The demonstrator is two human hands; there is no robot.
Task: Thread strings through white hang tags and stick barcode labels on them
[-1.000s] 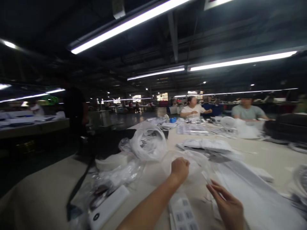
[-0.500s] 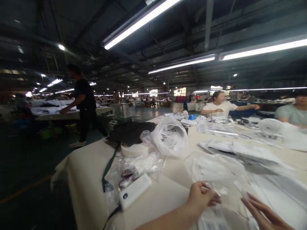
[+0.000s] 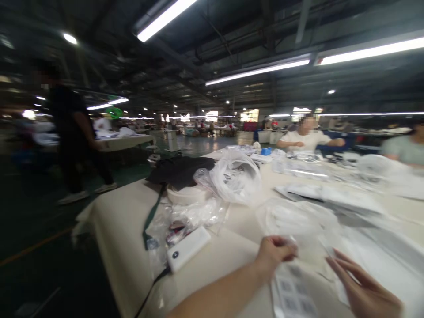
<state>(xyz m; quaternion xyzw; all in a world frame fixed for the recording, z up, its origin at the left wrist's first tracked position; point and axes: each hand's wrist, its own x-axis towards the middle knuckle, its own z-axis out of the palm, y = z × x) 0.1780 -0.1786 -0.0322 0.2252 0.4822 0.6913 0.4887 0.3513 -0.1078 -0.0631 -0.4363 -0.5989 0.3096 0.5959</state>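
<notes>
Pinching a clear, crinkled plastic bag [image 3: 298, 221], left hand [image 3: 274, 254] fingers closed; right hand [image 3: 361, 287] fingers extended, holding nothing.

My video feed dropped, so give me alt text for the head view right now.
The left hand pinches a clear plastic bag on a cream table; the right hand, fingers spread, touches its other edge. A barcode label sheet lies between them, a white power bank farther left.
</notes>
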